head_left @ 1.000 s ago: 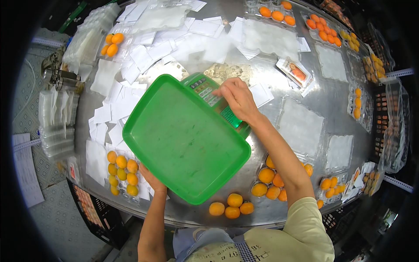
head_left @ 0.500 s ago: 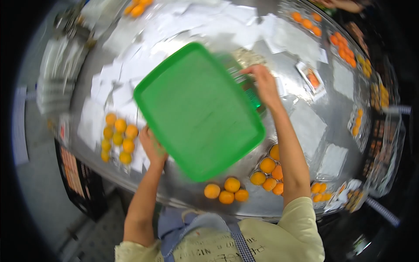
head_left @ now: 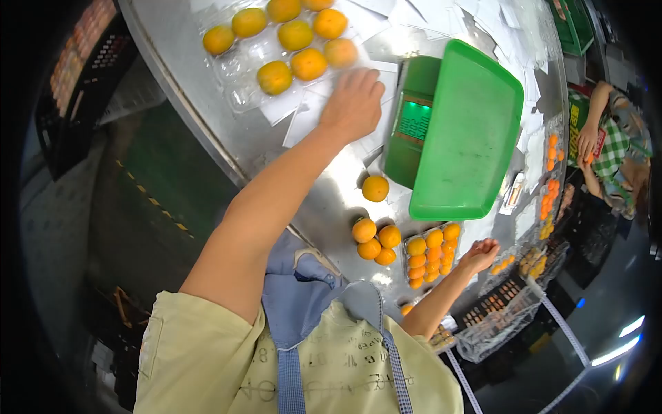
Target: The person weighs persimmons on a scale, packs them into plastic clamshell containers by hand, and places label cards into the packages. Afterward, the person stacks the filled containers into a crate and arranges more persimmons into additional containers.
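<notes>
My left hand [head_left: 355, 103] has its fingers curled against a blurred orange [head_left: 340, 52] at the near corner of a clear plastic fruit tray [head_left: 241, 96]. Several more oranges sit in that tray, and some of its cups hold none. To the right of this hand stands a green digital scale [head_left: 403, 155] with a lit display and a wide green pan [head_left: 469, 138] on top. Palm up, my right hand [head_left: 480, 254] is held out with loosely extended fingers and nothing in it. A filled clear pack of oranges [head_left: 433, 252] lies left of it.
Loose oranges [head_left: 374, 188] lie on the metal table between my arms. White papers [head_left: 427, 17] cover its far side. A co-worker's hand [head_left: 587, 141] is at the right. Dark crates [head_left: 493, 300] flank the table, and its edge [head_left: 200, 131] runs along my left.
My view has turned left. My right hand has left the side of the scale. My left hand has moved from the pan's edge to the fruit tray, and the orange there is blurred.
</notes>
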`<move>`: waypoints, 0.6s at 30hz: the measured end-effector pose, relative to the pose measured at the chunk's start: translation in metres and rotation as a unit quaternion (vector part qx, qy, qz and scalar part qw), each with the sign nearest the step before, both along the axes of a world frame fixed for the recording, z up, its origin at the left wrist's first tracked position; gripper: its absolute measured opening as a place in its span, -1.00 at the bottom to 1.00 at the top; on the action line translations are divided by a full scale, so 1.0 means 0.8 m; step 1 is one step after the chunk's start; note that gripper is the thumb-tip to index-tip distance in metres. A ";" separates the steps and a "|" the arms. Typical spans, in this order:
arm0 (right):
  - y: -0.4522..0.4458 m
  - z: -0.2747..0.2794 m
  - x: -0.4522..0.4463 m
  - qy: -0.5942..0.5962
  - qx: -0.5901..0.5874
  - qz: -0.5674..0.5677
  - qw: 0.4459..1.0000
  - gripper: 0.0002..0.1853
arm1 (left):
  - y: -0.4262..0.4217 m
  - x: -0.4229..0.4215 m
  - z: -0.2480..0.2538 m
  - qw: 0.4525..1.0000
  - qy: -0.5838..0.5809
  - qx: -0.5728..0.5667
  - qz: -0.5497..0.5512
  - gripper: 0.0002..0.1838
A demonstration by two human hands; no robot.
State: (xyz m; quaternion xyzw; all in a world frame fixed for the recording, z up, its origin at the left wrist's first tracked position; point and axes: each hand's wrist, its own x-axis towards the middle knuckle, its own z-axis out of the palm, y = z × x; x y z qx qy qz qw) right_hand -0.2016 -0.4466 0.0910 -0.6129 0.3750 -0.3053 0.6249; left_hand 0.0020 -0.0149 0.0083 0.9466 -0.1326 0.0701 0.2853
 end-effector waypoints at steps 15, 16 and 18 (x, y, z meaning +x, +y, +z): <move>0.109 0.054 -0.023 0.086 -0.011 -0.006 0.996 -0.75 | -0.002 -0.003 -0.018 0.999 -0.034 0.008 0.011 -0.76; 0.106 0.052 -0.023 0.093 -0.021 -0.002 0.995 -0.75 | -0.002 -0.003 -0.018 0.999 -0.036 0.009 0.012 -0.76; 0.102 0.049 -0.020 0.100 -0.023 0.017 0.995 -0.75 | 0.000 -0.003 -0.016 1.000 -0.025 0.009 0.008 -0.76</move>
